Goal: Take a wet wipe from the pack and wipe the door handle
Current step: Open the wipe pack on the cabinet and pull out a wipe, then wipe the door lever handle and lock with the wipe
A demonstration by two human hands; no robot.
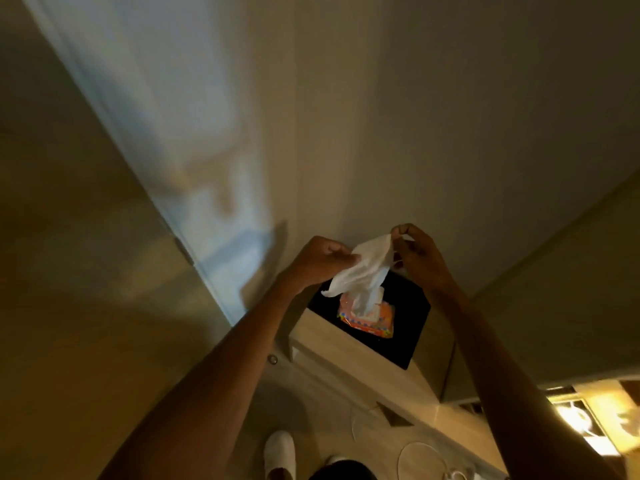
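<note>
A white wet wipe (363,268) hangs in the air, stretched between both hands. My left hand (320,259) pinches its left edge and my right hand (417,252) pinches its upper right corner. Directly below lies the orange wipe pack (374,318) on the black top (412,327) of a light wooden cabinet, with another wipe sticking up out of its opening. The lower end of the held wipe reaches down to that sheet. No door handle shows clearly; a small dark fitting (183,249) sits on the door edge at left.
A pale door (194,133) runs up the left half, a plain wall behind the cabinet. A round knob (273,359) is on the cabinet front. White slippers (280,452) show on the floor below. A lit patterned surface (588,417) lies at lower right.
</note>
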